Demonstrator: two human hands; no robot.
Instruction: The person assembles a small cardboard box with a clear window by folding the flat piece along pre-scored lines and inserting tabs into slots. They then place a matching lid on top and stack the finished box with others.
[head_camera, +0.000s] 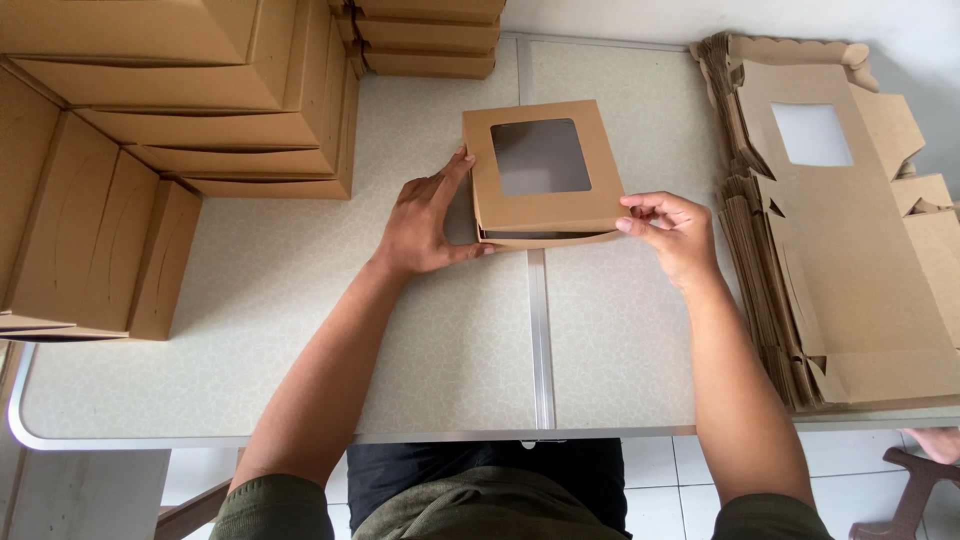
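A pale speckled tabletop with a metal seam down its middle (300, 330) carries everything. On its left side lean and lie folded brown cardboard boxes in a heap (150, 130); about eight show, though some run out of view. Three more flat brown boxes in a stack (425, 45) sit at the far edge. At the right lies one thick pile of unfolded brown cardboard box blanks with window cut-outs (840, 230), too many to count. Near the middle sits one square brown cardboard box with a clear window lid (542, 175). The left hand (425, 220) lies open, fingers spread flat against its left side and front corner. The right hand (672, 232) pinches the lid's front right corner between thumb and fingertips.
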